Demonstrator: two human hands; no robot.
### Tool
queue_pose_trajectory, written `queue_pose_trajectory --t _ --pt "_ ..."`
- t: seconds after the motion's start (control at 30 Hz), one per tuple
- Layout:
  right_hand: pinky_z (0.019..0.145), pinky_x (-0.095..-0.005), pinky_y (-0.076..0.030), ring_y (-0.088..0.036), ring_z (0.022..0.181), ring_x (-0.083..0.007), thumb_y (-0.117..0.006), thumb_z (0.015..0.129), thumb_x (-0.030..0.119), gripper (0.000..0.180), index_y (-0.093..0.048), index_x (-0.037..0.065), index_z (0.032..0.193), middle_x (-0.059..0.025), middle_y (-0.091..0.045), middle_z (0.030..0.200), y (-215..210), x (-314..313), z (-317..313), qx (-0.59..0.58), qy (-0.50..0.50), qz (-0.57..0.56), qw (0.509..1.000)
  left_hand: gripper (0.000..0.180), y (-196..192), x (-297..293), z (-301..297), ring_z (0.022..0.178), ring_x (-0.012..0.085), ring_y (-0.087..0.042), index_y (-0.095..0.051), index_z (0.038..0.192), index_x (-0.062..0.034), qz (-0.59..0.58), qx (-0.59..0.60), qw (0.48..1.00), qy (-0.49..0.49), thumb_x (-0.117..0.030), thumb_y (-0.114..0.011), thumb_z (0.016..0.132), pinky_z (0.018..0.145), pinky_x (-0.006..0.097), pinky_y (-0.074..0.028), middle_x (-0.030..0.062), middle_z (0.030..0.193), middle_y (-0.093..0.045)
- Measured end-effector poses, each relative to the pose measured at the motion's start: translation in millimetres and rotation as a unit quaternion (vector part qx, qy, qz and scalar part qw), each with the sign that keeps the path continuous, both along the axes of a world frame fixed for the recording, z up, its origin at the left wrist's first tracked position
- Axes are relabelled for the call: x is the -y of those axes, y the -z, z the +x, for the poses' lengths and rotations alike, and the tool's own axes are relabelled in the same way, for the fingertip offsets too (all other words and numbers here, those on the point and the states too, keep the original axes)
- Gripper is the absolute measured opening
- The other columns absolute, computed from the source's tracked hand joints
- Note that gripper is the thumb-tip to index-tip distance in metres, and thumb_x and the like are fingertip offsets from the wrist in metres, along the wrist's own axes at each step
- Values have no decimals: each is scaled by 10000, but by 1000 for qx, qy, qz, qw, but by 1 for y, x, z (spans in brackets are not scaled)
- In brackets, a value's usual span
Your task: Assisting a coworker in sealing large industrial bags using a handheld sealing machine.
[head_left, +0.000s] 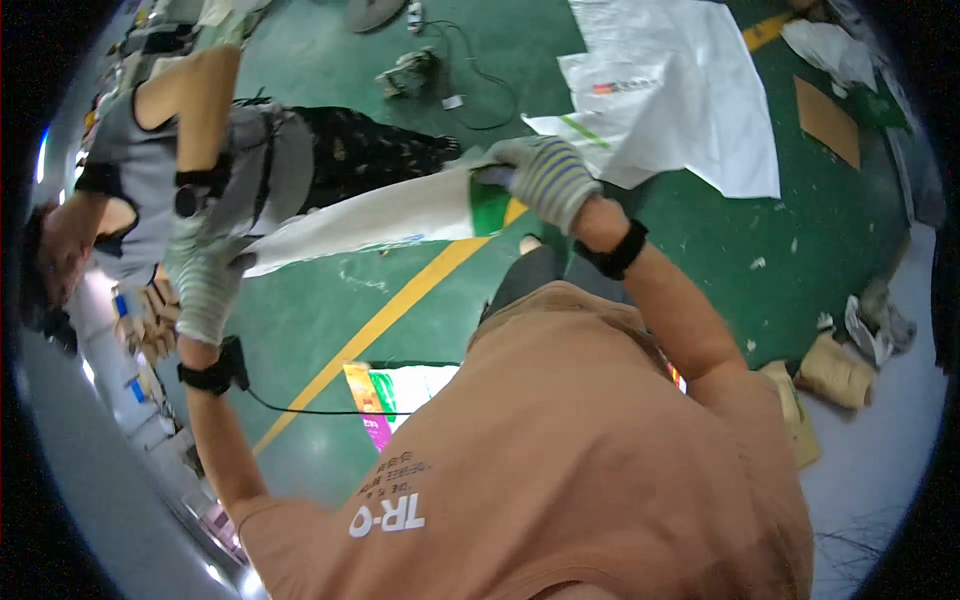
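A long white woven sack (365, 218) with a green patch at its right end is stretched sideways between my hands. My left hand (208, 300), in a striped work glove, is closed at the sack's left end. A co-worker's gloved hand (190, 240) is right by it, and the two gloves overlap in view. At the green end, my right hand (548, 178), in a grey, yellow and blue striped glove, has its fingers wrapped round the sack's edge. The fingertips of both my hands are partly hidden.
A co-worker in a grey top (255, 165) leans in from the left. A large white sheet (690, 100) lies on the green floor at far right, near a cardboard piece (828, 122). A colourful printed bag (415, 385) lies below the sack. A cable (480, 75) trails beyond.
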State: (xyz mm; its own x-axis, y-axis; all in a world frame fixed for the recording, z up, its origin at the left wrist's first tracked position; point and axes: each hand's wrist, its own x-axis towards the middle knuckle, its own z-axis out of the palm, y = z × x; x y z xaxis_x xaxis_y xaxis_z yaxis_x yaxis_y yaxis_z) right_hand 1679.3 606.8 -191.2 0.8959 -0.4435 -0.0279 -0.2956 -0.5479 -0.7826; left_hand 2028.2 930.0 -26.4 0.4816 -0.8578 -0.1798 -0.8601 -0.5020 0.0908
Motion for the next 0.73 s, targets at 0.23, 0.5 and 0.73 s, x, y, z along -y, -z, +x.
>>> queue_pose_trajectory --t 0.23,0.5,0.73 --pt "672 -443 -514 -667 769 -367 -678 863 444 376 -711 82 956 -153 -696 798 10 -34 -14 26 -11 4 1000 130 25 -12 29 926 308 -678 -750 914 -95 -113 -6 993 -39 -98 -704 792 857 383 -518 126 915 -720" --pt "670 -448 -501 -654 734 -365 -671 865 439 361 -714 84 910 -147 -693 788 18 -30 -18 50 -73 14 996 319 47 47 -147 1081 289 -633 -664 1191 -83 -88 152 981 82 -56 -607 877 945 412 -481 106 1181 -679" --pt "713 -453 -507 -661 753 -360 -595 916 389 340 -699 67 890 -162 -690 798 20 -32 -17 139 -140 -5 980 676 227 100 -320 1150 261 -612 -597 1280 -82 130 -97 985 -65 -562 -693 815 991 388 -440 161 1215 -654"
